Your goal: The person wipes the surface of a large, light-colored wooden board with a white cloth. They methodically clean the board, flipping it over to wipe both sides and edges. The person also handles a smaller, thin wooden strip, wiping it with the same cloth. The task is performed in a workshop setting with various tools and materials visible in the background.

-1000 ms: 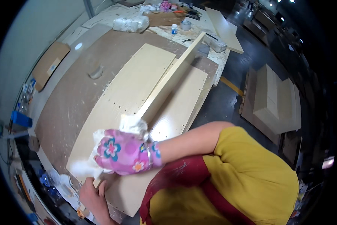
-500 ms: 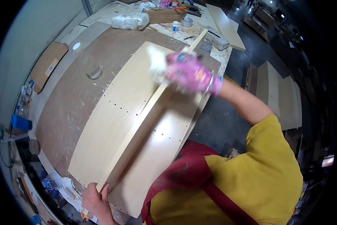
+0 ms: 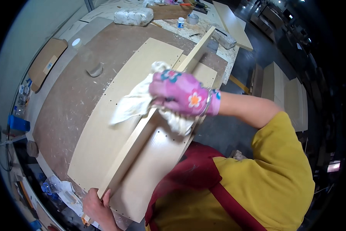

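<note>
Head | gloved right hand (image 3: 176,92) is gripping one cloth (image 3: 133,101) across one upright board (image 3: 134,142), hiding its middle | left hand (image 3: 98,206) is clasping its near end | two flat boards (image 3: 91,154) are flanking it | one jar (image 3: 180,23), one tape roll (image 3: 192,19) are standing near its far end

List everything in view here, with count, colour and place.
Tabletop: one, brown, left
Flat panels: at least two, pale, centre
Upright board: one, pale, centre
Cloth: one, white, in right grip
Capped bottle: one, clear, left
Wrapped bundle: one, whitish, far end
Small bottle: one, white, far end
Roll: one, grey, far end
Cardboard: one piece, brown, left
Container: one, blue, left edge
Boards on floor: several, beige, right
Clutter: count unclear, mixed, top
Apron: one, dark red, lower centre
Left grip: one, bare, on upright board
Right grip: one, pink-gloved, centre
</note>
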`<state>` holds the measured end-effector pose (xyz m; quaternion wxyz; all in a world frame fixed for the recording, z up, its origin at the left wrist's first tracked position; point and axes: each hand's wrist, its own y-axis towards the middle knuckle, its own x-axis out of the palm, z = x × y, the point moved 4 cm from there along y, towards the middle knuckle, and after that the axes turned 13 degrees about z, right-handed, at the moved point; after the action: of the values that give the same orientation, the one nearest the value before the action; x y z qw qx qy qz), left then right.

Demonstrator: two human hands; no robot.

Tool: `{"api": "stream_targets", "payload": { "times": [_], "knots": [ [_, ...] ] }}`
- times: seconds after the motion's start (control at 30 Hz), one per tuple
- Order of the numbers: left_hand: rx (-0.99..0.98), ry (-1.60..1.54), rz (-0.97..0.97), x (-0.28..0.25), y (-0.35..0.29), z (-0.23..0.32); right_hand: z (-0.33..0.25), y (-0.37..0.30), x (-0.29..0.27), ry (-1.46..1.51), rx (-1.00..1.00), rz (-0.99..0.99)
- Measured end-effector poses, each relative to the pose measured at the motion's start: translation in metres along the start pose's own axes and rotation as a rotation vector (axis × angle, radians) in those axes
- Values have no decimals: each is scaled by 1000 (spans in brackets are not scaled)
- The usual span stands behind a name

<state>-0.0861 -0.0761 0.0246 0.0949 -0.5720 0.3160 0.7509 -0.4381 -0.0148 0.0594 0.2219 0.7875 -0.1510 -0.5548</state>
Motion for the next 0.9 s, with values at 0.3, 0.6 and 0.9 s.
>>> {"api": "stream_targets", "payload": {
  "times": [0.3,0.6,0.9],
  "knots": [
    [5,21,11,-1,1,3,32,0,-13,-145,45,72],
    [113,86,7,-9,5,11,155,-23,-53,-100,592,139],
    [6,126,-78,-12,5,14,163,-24,-56,-189,196,273]
  ]
}}
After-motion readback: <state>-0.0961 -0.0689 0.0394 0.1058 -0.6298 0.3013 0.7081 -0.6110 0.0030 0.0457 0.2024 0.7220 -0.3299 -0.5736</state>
